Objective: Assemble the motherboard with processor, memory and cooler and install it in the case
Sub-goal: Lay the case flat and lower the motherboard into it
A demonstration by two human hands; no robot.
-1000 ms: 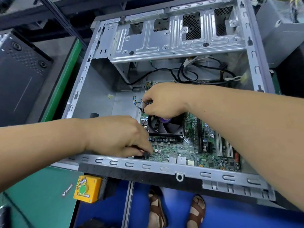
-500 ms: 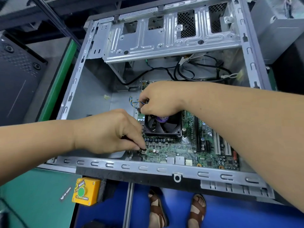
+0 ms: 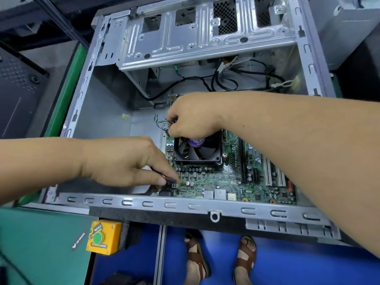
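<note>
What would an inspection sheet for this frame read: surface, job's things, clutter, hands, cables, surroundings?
Surface: green bench mat under the open case.
Job's things: motherboard lies in the case, cooler fan mounted on it.
Clutter: yellow button box at the bench edge.
Hands: left hand pinches a dark connector at the board's edge; right hand pinches the fan wires.
Cables: black cables loose at the case's far end.
Surroundings: blue floor, sandalled feet.
</note>
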